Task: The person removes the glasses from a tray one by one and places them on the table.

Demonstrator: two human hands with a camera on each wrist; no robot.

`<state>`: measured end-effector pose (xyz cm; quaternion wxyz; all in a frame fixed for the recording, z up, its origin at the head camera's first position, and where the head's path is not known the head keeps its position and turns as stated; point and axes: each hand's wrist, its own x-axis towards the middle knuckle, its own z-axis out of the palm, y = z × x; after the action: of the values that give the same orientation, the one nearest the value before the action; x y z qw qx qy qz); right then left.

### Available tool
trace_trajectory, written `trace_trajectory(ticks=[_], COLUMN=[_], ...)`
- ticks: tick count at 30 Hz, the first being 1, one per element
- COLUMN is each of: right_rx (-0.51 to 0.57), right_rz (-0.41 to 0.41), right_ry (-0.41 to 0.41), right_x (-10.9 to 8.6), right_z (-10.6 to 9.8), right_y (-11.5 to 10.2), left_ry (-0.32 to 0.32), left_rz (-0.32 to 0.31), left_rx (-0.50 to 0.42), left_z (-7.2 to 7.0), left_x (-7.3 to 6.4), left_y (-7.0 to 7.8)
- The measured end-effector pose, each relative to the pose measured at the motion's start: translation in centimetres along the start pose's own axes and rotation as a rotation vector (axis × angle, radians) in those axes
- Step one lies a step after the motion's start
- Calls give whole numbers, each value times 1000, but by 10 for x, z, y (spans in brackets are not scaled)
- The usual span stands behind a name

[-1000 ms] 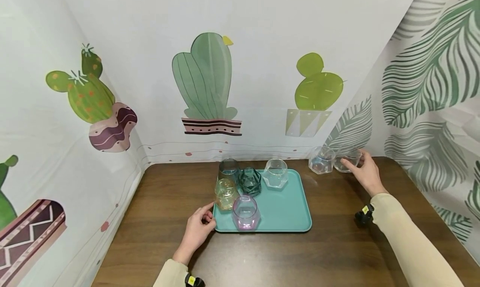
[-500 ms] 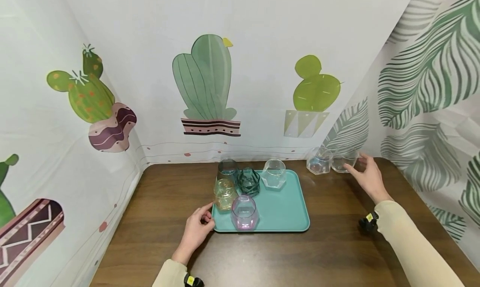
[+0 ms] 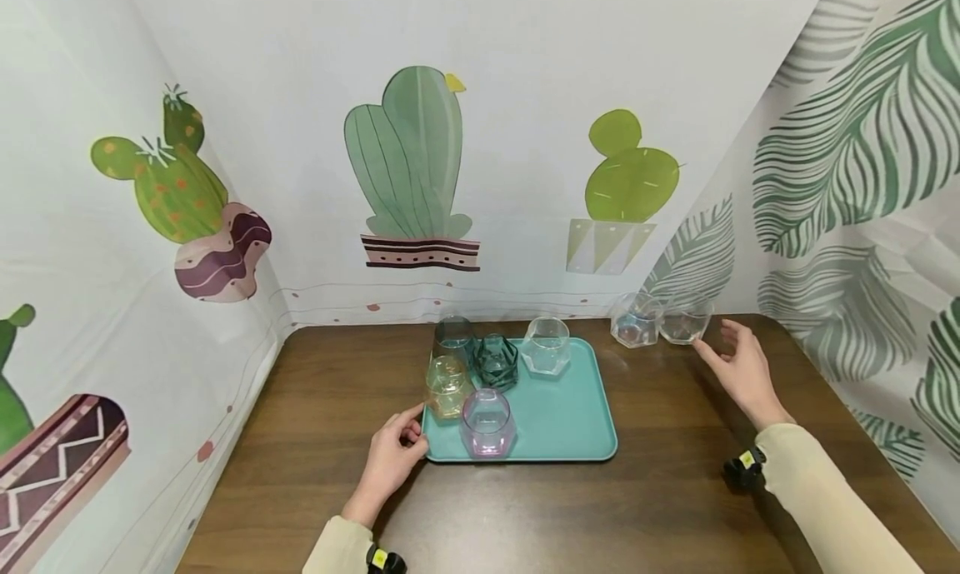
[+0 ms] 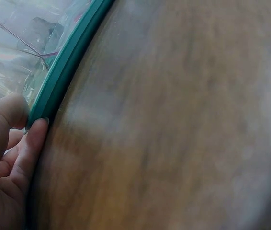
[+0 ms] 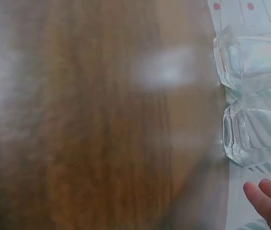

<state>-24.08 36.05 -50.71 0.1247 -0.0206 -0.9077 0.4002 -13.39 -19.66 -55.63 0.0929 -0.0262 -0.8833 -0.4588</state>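
My left hand pinches the left edge of a teal tray; the left wrist view shows the thumb and a finger at its rim. On the tray stand a yellow glass, a pink glass, a grey glass, a dark green faceted glass and a clear glass. Off the tray, at the back right, two clear glasses stand side by side: a left one and a right one. My right hand is just right of the latter, fingers spread and holding nothing.
The brown wooden table carries everything. Behind it hangs a white cloth printed with cacti, and a leaf-patterned cloth lines the right side. Both back-right glasses stand close to the cloth.
My right hand has let go of the rightmost clear glass and drawn back slightly to the right. That glass now stands beside the other clear one. My left hand keeps its place at the tray.
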Motion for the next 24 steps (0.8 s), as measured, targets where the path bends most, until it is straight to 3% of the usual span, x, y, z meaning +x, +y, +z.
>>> trace_trajectory(ticks=[10,24], right_rx=[-2,22], right_rz=[-28,-134], right_ry=[-3,-2], right_x=[-21,-46], right_z=[1,15], right_y=[-8,-28], left_ry=[10,13], left_rz=[0,-4], left_rx=[14,9], left_z=[1,1], left_x=[1,0], left_y=[0,0])
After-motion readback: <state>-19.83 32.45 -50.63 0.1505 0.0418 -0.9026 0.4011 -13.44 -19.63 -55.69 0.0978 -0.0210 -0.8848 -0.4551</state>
